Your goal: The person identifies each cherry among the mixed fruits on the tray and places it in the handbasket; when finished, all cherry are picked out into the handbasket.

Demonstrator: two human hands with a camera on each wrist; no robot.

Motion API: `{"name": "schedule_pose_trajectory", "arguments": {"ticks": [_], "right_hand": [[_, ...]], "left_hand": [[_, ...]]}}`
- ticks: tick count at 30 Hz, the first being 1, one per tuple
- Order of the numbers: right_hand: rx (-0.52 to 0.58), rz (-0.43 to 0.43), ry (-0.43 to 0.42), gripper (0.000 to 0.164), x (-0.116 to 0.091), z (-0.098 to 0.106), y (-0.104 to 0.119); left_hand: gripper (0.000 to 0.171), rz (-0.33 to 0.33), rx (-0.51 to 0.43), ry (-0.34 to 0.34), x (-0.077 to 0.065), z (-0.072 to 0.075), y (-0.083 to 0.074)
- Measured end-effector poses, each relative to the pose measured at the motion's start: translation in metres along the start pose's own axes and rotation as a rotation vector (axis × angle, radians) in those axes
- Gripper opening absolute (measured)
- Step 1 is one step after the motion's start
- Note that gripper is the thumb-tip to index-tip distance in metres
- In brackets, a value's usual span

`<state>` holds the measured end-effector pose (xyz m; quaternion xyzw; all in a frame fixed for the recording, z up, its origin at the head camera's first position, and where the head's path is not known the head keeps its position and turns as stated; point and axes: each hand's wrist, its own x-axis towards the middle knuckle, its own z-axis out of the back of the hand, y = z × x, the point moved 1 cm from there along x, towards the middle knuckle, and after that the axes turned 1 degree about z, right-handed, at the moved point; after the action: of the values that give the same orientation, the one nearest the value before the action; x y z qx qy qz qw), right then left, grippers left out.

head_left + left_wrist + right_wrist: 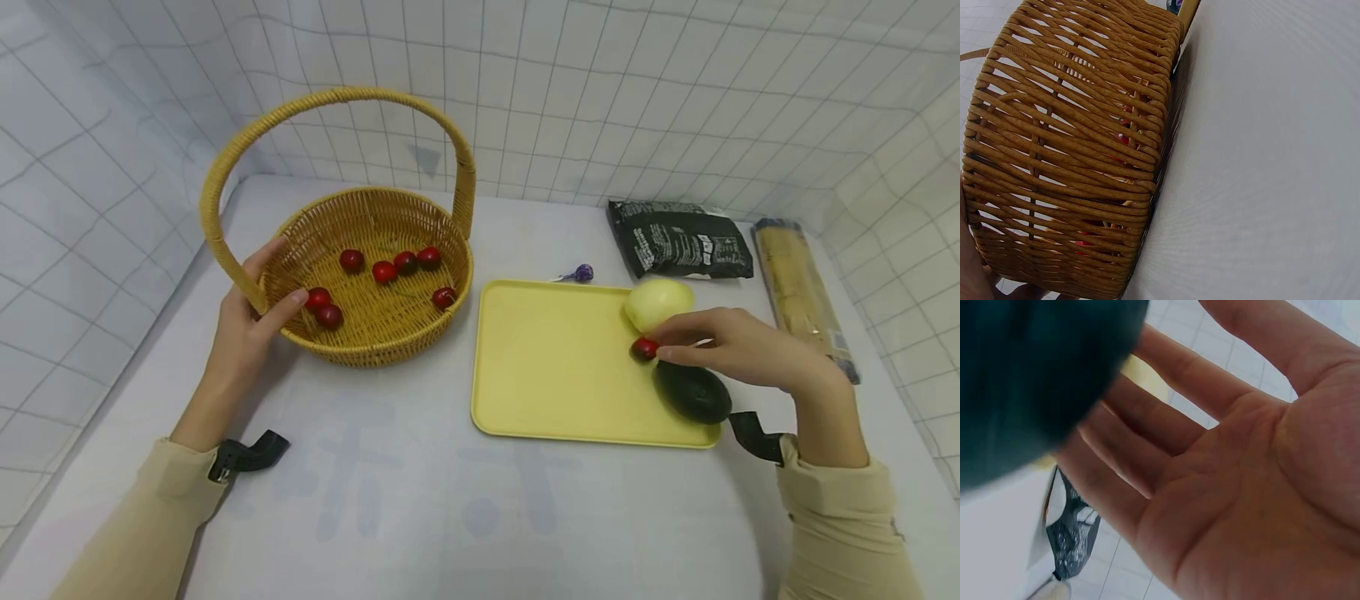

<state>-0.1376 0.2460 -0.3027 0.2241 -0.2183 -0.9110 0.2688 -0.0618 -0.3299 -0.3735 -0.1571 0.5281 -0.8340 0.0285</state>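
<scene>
My left hand (243,321) grips the near-left rim of a wicker basket (375,354), thumb inside and fingers outside. Several dark red cherries (385,272) lie in the basket, two close to the thumb. At the right side of a yellow tray (555,358), my right hand (738,346) pinches a cherry (643,349) between thumb and fingertips. Behind that cherry is a pale yellow round fruit (660,302), and a dark green avocado (692,393) lies under the hand. In the right wrist view the avocado (1035,381) hides the fingertips and the cherry.
A purple-wrapped lollipop (582,273) lies behind the tray. Farther back on the right are a black printed bag (678,240) and a long, clear-fronted packet with yellowish contents (798,287). White grid-patterned walls (555,100) enclose the white table (390,500). The basket's tall handle (337,96) arches over it.
</scene>
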Motion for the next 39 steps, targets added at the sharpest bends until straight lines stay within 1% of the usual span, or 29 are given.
{"name": "schedule_pose_trajectory", "arguments": {"ticks": [6, 10, 15, 20, 24, 32, 39], "right_hand": [[0.001, 0.028, 0.001, 0.031, 0.011, -0.011, 0.015], [0.019, 0.078, 0.009, 0.031, 0.017, -0.018, 0.024], [0.061, 0.119, 0.017, 0.032, 0.024, -0.027, 0.036], [0.061, 0.154, 0.014, 0.03, 0.029, -0.035, 0.043], [0.047, 0.166, -0.005, 0.029, 0.032, -0.041, 0.047], [0.084, 0.185, -0.054, 0.027, 0.042, -0.055, 0.056], [0.109, 0.194, -0.1, 0.031, 0.052, -0.072, 0.063]], "left_hand": [[0.069, 0.002, 0.01, 0.002, -0.001, 0.0, 0.001], [0.069, -0.001, 0.009, -0.001, 0.0, 0.0, 0.0], [0.068, -0.001, 0.003, -0.006, 0.0, 0.0, -0.001], [0.068, 0.01, 0.007, -0.002, 0.0, 0.001, -0.002], [0.069, 0.013, 0.009, 0.002, -0.001, 0.0, -0.001], [0.069, 0.016, 0.009, 0.002, -0.001, 0.0, -0.001], [0.068, 0.012, 0.01, 0.001, -0.001, 0.0, -0.001]]}}
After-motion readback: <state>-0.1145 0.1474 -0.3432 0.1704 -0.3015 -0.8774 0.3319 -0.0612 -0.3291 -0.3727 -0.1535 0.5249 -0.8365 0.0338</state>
